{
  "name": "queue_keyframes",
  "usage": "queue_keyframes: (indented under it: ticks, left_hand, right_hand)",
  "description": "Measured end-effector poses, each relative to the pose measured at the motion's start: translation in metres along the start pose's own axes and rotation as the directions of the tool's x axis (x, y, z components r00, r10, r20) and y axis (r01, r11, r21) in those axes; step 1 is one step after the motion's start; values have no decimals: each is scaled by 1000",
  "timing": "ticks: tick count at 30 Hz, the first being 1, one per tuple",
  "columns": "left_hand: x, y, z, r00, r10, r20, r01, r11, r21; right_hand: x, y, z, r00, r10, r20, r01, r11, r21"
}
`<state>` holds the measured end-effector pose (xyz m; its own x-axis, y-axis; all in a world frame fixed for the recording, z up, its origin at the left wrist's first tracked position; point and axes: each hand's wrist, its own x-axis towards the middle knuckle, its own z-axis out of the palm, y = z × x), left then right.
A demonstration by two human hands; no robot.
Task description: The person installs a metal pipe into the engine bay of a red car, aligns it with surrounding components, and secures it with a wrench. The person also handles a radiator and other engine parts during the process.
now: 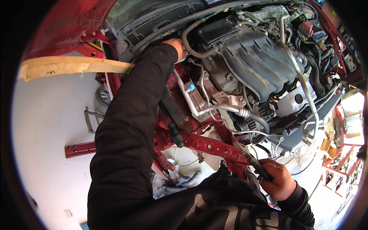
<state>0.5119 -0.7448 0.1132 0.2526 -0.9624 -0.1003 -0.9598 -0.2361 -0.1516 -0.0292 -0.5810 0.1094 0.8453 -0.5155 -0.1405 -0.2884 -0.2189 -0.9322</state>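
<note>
The left hand [177, 47] is reached to the far side of the engine bay, just left of a looping grey hose [185, 40]; its fingers are hidden, so I cannot tell whether they are apart, together or clamped on something. The black left sleeve [126, 119] stretches from the near edge to that hand. At the near right, the right hand [281, 182] has its fingers clamped around the dark handle of a slim tool [264, 171], which slants away to the far left, its narrow end by the right end of a red metal beam [205, 145]. A green handle [175, 135] stands at the left part of this beam, between the two hands. Beyond the beam runs a bent silver pipe [189, 100], and to its right lies the ribbed black engine cover [255, 57], with a white reservoir [296, 100] on its near right. At the far left, a wooden strip [78, 67] reaches toward the left sleeve above the pale floor [50, 126], where a tyre [101, 99] shows beside a grey metal frame [91, 119]
</note>
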Motion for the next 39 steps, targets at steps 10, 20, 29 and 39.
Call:
queue_keyframes:
  ticks: [10,20,29,39]
  left_hand:
    - [21,34,-5,935,-43,351,-138,869,475]
    - [23,-28,-7,955,252,157,-261,965,36]
    - [-23,13,10,978,-75,196,27,971,237]
    - [-41,17,44,995,66,-73,-39,943,330]
  right_hand:
    - [-3,26,-7,999,-47,6,47,998,29]
    - [-3,42,2,996,-90,-17,91,992,89]
    - [10,41,5,988,-150,-42,153,983,98]
    - [0,42,10,948,-180,-262,178,983,-32]
